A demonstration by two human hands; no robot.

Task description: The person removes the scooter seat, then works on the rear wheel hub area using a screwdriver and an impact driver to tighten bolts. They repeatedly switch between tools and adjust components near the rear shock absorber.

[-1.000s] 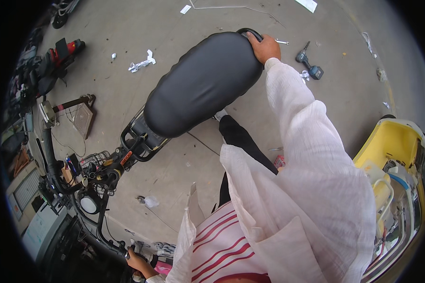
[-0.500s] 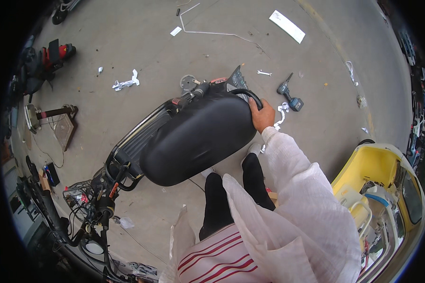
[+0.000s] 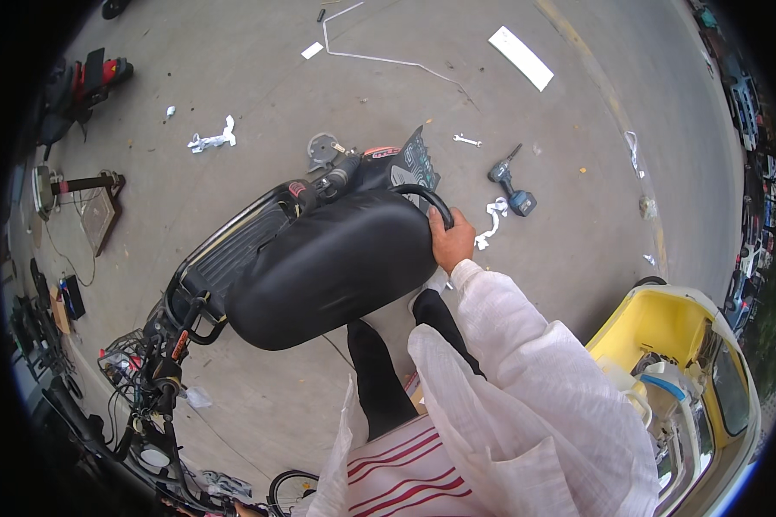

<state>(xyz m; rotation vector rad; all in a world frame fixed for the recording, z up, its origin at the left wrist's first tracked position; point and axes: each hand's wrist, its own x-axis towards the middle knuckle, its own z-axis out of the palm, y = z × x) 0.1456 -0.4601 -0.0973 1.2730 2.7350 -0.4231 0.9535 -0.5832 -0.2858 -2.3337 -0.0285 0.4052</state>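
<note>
My right hand [image 3: 453, 244] is closed round the black curved grab bar [image 3: 428, 197] at the rear of an electric scooter. The hand rests beside the rear end of the scooter's long black seat [image 3: 332, 267]. The scooter stands across in front of me, with its ribbed footboard [image 3: 237, 250] to the left of the seat. Its handlebar [image 3: 165, 383] and wire basket [image 3: 128, 360] are at the lower left. My left hand cannot be made out; only part of its pale sleeve [image 3: 341, 439] shows near the lower edge.
A cordless drill [image 3: 511, 185], a wrench [image 3: 467, 140] and crumpled white strips lie on the concrete beyond the scooter. To the right stands a yellow-and-white vehicle shell [image 3: 638, 332]. A red-and-black scooter [image 3: 95, 77] and a platform scale [image 3: 101, 217] are at the left.
The scooter and my right hand on its grab bar sit farther left and a little lower in view. Ground objects have shifted left too. A wheel now shows at the lower edge.
</note>
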